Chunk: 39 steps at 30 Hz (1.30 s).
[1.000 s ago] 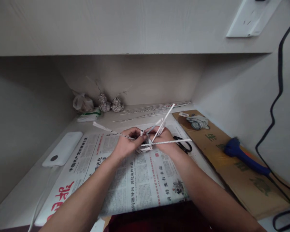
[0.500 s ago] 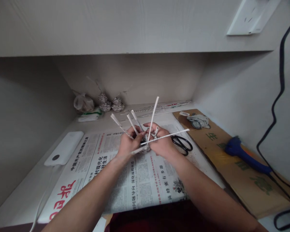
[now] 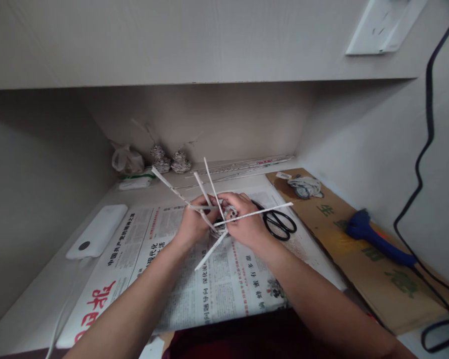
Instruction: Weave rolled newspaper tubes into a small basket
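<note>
Between my two hands is a small woven piece of rolled newspaper (image 3: 220, 231), low over the spread newspaper. Several pale paper sticks stick out of it in different directions, one long stick (image 3: 271, 209) reaching right over my right hand. My left hand (image 3: 195, 220) is closed on the piece's left side, fingers curled behind it among the sticks. On the other side, my right hand (image 3: 247, 219) grips the piece with bent fingers. Much of the weave is hidden by the fingers. Black-handled scissors (image 3: 281, 225) lie just right of my right hand.
Newspaper (image 3: 134, 284) covers the desk, with a white power bank (image 3: 97, 232) at left. Two woven gourd shapes (image 3: 160, 160), a plastic bag (image 3: 127, 159) and loose paper sticks (image 3: 243, 165) stand or lie at the back. Cardboard (image 3: 344, 239) at right bears a blue-handled tool (image 3: 381, 244).
The paper sticks have shifted: the tall one now leans left instead of right, and the lower one points further down toward me. Both hands keep hold of the woven piece.
</note>
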### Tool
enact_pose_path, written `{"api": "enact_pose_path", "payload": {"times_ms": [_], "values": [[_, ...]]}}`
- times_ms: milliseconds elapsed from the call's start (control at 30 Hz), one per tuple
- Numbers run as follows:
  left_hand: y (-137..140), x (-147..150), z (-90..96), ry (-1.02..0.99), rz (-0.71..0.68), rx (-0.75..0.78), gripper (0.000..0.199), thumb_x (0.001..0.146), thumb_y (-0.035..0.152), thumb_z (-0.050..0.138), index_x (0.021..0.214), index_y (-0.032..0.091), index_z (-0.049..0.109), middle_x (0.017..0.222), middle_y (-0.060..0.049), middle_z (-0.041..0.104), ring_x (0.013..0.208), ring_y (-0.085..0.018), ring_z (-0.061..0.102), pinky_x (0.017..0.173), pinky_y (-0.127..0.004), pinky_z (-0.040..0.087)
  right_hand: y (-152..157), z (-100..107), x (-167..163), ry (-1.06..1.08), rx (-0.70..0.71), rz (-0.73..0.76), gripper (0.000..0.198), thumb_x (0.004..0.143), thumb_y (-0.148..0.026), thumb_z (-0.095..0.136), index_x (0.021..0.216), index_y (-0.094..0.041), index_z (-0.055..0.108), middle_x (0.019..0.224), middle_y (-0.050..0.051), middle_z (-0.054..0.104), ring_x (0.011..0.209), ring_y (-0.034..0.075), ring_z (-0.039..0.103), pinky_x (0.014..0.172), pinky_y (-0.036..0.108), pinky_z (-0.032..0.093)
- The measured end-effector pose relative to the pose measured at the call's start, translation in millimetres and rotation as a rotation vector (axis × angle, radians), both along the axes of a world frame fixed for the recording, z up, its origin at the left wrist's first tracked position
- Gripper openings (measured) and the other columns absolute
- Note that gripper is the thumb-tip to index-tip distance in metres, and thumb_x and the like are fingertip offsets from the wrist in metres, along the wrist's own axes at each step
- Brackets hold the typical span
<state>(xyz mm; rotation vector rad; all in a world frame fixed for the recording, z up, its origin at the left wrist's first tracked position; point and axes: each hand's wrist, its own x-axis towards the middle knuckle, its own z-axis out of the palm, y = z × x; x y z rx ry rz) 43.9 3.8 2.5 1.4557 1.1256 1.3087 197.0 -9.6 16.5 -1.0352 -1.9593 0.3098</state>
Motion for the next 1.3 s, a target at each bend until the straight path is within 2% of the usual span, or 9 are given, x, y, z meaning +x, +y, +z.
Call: {"api": "enact_pose_path", "payload": {"times_ms": [100,200,267,500,633,733,900,1033,1300], "values": [[-1.2,-1.8,3.9,-0.038,0.007,-0.052,0.018,0.063,0.021,0.075,0.077,0.015,0.065,0.073,-0.004,0.069,0.065,-0.015,0.064,0.062,-0.026,0.050,3.3,-0.3,5.4,0.070,-0.094,-0.056,0.046,0.071,-0.008,0.057,0.115,-0.024,0.060,0.099,0.004,0.067,0.093,0.020,0.060,0.082,0.033,0.048],[-0.8,-3.5,4.3,-0.073,0.000,-0.116,0.021,0.062,0.024,0.076,0.079,0.014,0.067,0.071,-0.005,0.069,0.061,-0.016,0.063,0.058,-0.027,0.050,9.8,-1.2,11.3,0.175,-0.354,-0.095,0.030,0.077,-0.025,0.062,0.108,-0.025,0.062,0.085,0.001,0.068,0.074,0.017,0.063,0.068,0.029,0.049],[-0.7,-3.8,4.3,-0.054,0.020,-0.123,0.022,0.061,0.025,0.077,0.077,0.014,0.067,0.069,-0.005,0.070,0.059,-0.016,0.063,0.056,-0.027,0.049,13.1,-1.3,12.7,0.266,-0.441,-0.066,0.020,0.078,-0.027,0.060,0.098,-0.024,0.065,0.080,0.000,0.068,0.070,0.016,0.063,0.064,0.027,0.049],[-4.9,-0.5,12.0,0.017,0.059,-0.086,0.022,0.058,0.024,0.079,0.077,0.016,0.071,0.068,-0.007,0.071,0.057,-0.018,0.062,0.053,-0.028,0.049,4.7,-0.1,2.0,0.429,-0.308,-0.063,0.008,0.078,-0.023,0.058,0.083,-0.020,0.064,0.073,-0.001,0.066,0.065,0.014,0.060,0.060,0.024,0.046],[-7.2,-1.6,17.0,0.153,0.108,-0.079,0.014,0.060,0.023,0.076,0.072,0.016,0.073,0.066,-0.007,0.071,0.057,-0.018,0.063,0.054,-0.028,0.048,4.2,-0.6,-1.7,0.528,-0.257,0.001,0.023,0.078,-0.021,0.059,0.101,-0.022,0.060,0.082,0.000,0.066,0.070,0.013,0.062,0.064,0.024,0.049],[-7.2,-3.4,17.8,0.163,0.131,-0.053,0.013,0.060,0.022,0.075,0.070,0.014,0.073,0.069,-0.007,0.072,0.062,-0.019,0.065,0.058,-0.028,0.049,10.6,-4.6,0.1,0.557,-0.308,-0.064,0.042,0.073,-0.026,0.067,0.114,-0.022,0.055,0.090,0.002,0.068,0.074,0.015,0.063,0.065,0.025,0.051],[-3.3,-5.0,12.0,0.108,0.210,-0.046,0.017,0.063,0.027,0.074,0.073,0.013,0.072,0.070,-0.007,0.072,0.064,-0.019,0.065,0.058,-0.027,0.050,19.1,-17.0,2.8,0.450,-0.569,-0.047,0.027,0.072,-0.042,0.070,0.079,-0.017,0.066,0.071,0.005,0.069,0.063,0.017,0.064,0.057,0.027,0.050],[0.2,-5.3,5.5,0.124,0.226,-0.046,0.020,0.064,0.030,0.074,0.075,0.013,0.072,0.070,-0.007,0.072,0.062,-0.018,0.064,0.057,-0.027,0.049,20.1,-22.0,0.6,0.511,-0.542,-0.054,0.024,0.073,-0.041,0.070,0.074,-0.017,0.068,0.067,0.004,0.070,0.060,0.016,0.064,0.058,0.027,0.051],[-1.8,-4.2,7.5,0.172,0.203,-0.060,0.014,0.064,0.025,0.072,0.071,0.013,0.069,0.067,-0.005,0.069,0.059,-0.016,0.061,0.055,-0.025,0.046,18.2,-17.9,0.6,0.406,-0.517,-0.054,0.016,0.073,-0.033,0.069,0.079,-0.019,0.072,0.076,0.005,0.074,0.067,0.018,0.067,0.064,0.029,0.053]]}}
